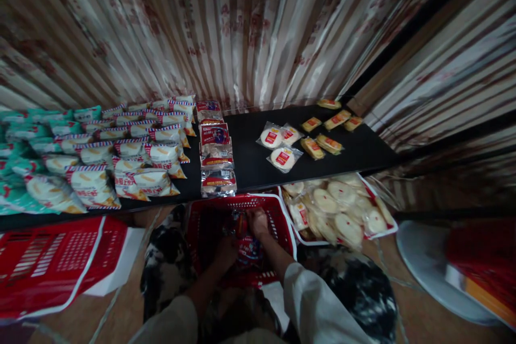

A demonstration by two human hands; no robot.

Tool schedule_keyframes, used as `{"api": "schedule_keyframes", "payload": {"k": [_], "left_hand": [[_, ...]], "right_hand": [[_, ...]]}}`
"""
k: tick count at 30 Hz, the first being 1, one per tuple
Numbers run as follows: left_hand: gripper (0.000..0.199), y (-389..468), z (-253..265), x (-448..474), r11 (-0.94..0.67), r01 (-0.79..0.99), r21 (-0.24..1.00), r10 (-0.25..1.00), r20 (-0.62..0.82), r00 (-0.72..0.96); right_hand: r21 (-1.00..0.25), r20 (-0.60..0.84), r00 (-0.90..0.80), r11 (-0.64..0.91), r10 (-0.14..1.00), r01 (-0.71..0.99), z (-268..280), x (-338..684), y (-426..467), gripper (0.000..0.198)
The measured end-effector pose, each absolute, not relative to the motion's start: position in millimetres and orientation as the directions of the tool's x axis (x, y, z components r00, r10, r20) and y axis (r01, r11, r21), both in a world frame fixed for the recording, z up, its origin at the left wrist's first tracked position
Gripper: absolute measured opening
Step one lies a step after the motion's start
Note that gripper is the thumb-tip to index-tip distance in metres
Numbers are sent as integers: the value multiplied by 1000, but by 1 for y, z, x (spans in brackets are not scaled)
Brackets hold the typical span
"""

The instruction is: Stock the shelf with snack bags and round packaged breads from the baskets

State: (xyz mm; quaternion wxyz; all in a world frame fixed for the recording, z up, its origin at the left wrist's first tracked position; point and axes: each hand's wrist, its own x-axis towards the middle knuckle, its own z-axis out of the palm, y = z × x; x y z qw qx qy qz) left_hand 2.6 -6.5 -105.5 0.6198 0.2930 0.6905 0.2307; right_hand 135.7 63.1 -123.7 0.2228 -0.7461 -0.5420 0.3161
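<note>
Both of my hands are inside a red plastic basket with a white rim, between my knees. My right hand is closed, its curled fingers at the edge of a dark, shiny snack packet. Just left of that packet is my left hand, in deep shadow, its fingers too dark to make out. Beneath my hands lies a blue and red snack packet. At the shelf edge beyond the basket, several red and silver packets stand in a row.
A black shelf bears white-and-yellow snack bags, green bags, round white packaged cakes and small yellow packets. A basket of wrapped round cakes adjoins mine. Another red basket lies left; a grey basin stands right.
</note>
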Motion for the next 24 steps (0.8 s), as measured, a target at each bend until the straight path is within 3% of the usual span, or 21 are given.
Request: {"api": "schedule_keyframes", "payload": {"k": [3, 7, 9, 13, 15, 18, 24], "left_hand": [[24, -4, -109, 3, 749, -25, 663, 659, -748, -76], [14, -3, -108, -3, 751, -266, 604, 604, -791, -91], [23, -4, -101, -8, 716, -417, 560, 583, -808, -84], [39, -6, -76, -17, 577, -758, 303, 579, -807, 118], [41, -7, -63, -20, 563, -800, 206, 592, -777, 217], [42, -9, -46, -25, 558, -814, 163, 606, -750, 265], [46, -18, -25, -30, 543, -801, 252, 698, -666, 263]], "right_hand": [[-700, -163, 185, -246, 969, 671, -112, 138, 57, 24], [-794, 42, 104, -30, 994, 607, -87, 145, 42, 28], [-806, 126, 63, 65, 990, 588, -70, 150, 31, 30], [-778, 246, -25, 213, 969, 591, -35, 159, 4, 29], [-757, 279, -67, 262, 958, 598, -21, 162, -11, 27], [-724, 322, -142, 340, 936, 600, -6, 166, -35, 24], [-687, 304, -267, 405, 914, 603, 20, 174, -73, 24]]}}
